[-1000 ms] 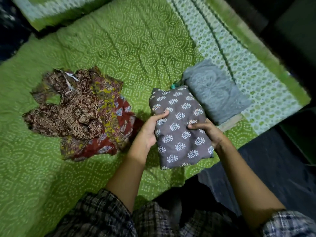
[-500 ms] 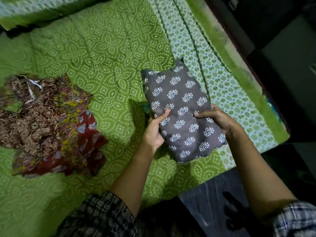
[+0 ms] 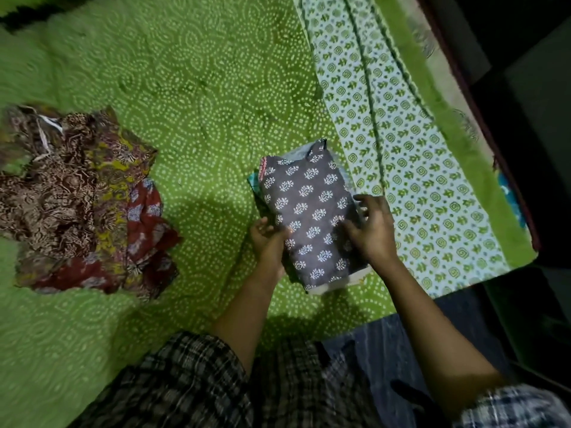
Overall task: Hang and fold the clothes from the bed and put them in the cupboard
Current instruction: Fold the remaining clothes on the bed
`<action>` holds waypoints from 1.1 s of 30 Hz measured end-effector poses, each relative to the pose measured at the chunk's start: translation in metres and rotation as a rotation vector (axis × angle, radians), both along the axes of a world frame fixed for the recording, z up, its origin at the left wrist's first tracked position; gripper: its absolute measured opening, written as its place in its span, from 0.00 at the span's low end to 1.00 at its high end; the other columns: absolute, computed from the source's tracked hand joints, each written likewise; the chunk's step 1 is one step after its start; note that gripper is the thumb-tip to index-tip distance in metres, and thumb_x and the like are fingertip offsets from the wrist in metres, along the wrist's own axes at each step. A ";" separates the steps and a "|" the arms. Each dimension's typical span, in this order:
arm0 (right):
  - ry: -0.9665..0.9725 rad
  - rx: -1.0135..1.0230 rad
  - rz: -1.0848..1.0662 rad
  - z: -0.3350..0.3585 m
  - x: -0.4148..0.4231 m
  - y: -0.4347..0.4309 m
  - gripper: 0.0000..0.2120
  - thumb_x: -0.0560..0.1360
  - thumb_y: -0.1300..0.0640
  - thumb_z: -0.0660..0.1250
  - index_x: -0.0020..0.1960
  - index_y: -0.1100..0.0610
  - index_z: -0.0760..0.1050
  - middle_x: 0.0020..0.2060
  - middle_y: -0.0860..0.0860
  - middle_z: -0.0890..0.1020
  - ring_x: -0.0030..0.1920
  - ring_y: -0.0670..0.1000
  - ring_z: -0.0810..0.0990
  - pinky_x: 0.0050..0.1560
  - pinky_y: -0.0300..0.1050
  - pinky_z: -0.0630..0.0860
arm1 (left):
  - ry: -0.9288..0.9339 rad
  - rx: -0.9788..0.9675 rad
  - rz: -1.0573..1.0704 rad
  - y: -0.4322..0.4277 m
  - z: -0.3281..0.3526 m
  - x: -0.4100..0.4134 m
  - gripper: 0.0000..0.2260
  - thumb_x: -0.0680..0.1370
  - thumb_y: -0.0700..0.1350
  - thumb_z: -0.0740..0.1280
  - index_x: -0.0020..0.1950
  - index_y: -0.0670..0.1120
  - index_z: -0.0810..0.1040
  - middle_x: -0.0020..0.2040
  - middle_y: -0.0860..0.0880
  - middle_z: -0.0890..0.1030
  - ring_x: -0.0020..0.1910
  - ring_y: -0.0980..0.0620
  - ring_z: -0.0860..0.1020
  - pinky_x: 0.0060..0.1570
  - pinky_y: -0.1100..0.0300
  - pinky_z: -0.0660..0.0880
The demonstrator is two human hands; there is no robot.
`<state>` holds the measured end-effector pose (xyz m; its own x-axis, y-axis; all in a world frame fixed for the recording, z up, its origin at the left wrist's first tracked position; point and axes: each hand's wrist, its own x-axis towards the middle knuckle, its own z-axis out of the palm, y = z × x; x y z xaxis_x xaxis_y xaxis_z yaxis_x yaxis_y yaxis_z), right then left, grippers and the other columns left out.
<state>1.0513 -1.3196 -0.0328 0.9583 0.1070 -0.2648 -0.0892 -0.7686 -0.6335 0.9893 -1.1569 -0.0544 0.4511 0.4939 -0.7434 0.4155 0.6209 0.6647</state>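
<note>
Clothes status: grey printed garment [image 3: 309,217] is folded into a compact rectangle and sits on top of a small stack near the bed's right side. Pale fabric edges [image 3: 324,287] show beneath it at the near and far ends, so at least one more folded piece is under it; can't tell how many.

Left hand [image 3: 268,242] is against the stack's left edge, fingers curled at the side, thumb on the top cloth. Right hand [image 3: 370,230] lies on the right edge, fingers loosely spread over the fabric, not pinching. Reads as squaring up or getting ready to lift the stack.

Still to do: crumpled pile [image 3: 77,205] of brown, yellow and red printed clothes lies unfolded on the green bedspread [image 3: 200,88], well apart to the left. No hanger in view, no cupboard visible, so nothing stored as far as shown.

Estimate: folding partly done, hanging and putting away not started.
</note>
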 end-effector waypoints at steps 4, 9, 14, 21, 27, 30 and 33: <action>0.292 0.417 -0.038 0.024 -0.001 0.041 0.13 0.72 0.65 0.70 0.56 0.65 0.77 0.45 0.56 0.80 0.44 0.50 0.78 0.45 0.38 0.75 | -0.035 -0.307 0.000 0.005 0.018 0.001 0.06 0.79 0.46 0.62 0.55 0.48 0.71 0.43 0.49 0.76 0.37 0.54 0.73 0.36 0.63 0.71; 0.505 0.581 -0.186 0.022 -0.017 0.093 0.09 0.77 0.61 0.66 0.54 0.65 0.78 0.45 0.57 0.80 0.46 0.52 0.78 0.50 0.47 0.76 | -0.083 -0.437 0.076 0.032 0.032 -0.015 0.21 0.81 0.55 0.53 0.70 0.45 0.66 0.64 0.44 0.74 0.62 0.46 0.73 0.59 0.53 0.67; 0.673 0.660 -0.164 0.025 -0.039 0.161 0.08 0.80 0.53 0.61 0.47 0.53 0.76 0.45 0.53 0.81 0.43 0.48 0.78 0.44 0.42 0.74 | -0.142 -0.372 0.170 0.108 0.031 -0.056 0.23 0.81 0.56 0.50 0.72 0.46 0.63 0.71 0.44 0.69 0.70 0.44 0.67 0.67 0.50 0.60; 0.838 0.659 -0.059 0.008 -0.089 0.299 0.13 0.81 0.49 0.55 0.59 0.54 0.72 0.50 0.53 0.80 0.49 0.50 0.77 0.56 0.51 0.70 | -0.169 -0.233 0.262 0.255 0.024 -0.123 0.24 0.81 0.56 0.51 0.73 0.45 0.63 0.71 0.45 0.68 0.70 0.45 0.67 0.65 0.52 0.62; 0.916 0.666 -0.105 -0.017 -0.141 0.423 0.13 0.81 0.50 0.55 0.56 0.54 0.75 0.39 0.50 0.79 0.38 0.48 0.76 0.42 0.44 0.70 | -0.058 -0.109 0.231 0.384 0.007 -0.178 0.23 0.82 0.54 0.51 0.73 0.45 0.63 0.71 0.45 0.68 0.69 0.46 0.68 0.65 0.52 0.62; 0.921 0.639 -0.138 -0.027 -0.157 0.469 0.13 0.81 0.51 0.56 0.46 0.55 0.77 0.40 0.51 0.80 0.40 0.50 0.77 0.42 0.45 0.72 | -0.017 -0.081 0.187 0.432 -0.003 -0.195 0.22 0.81 0.55 0.51 0.72 0.47 0.64 0.71 0.46 0.68 0.69 0.47 0.68 0.68 0.52 0.61; 0.932 0.626 -0.153 -0.033 -0.165 0.497 0.14 0.82 0.53 0.56 0.57 0.61 0.74 0.48 0.54 0.80 0.49 0.53 0.77 0.56 0.51 0.73 | 0.007 -0.044 0.123 0.461 -0.009 -0.203 0.21 0.81 0.56 0.51 0.69 0.48 0.67 0.71 0.46 0.69 0.67 0.48 0.69 0.68 0.50 0.62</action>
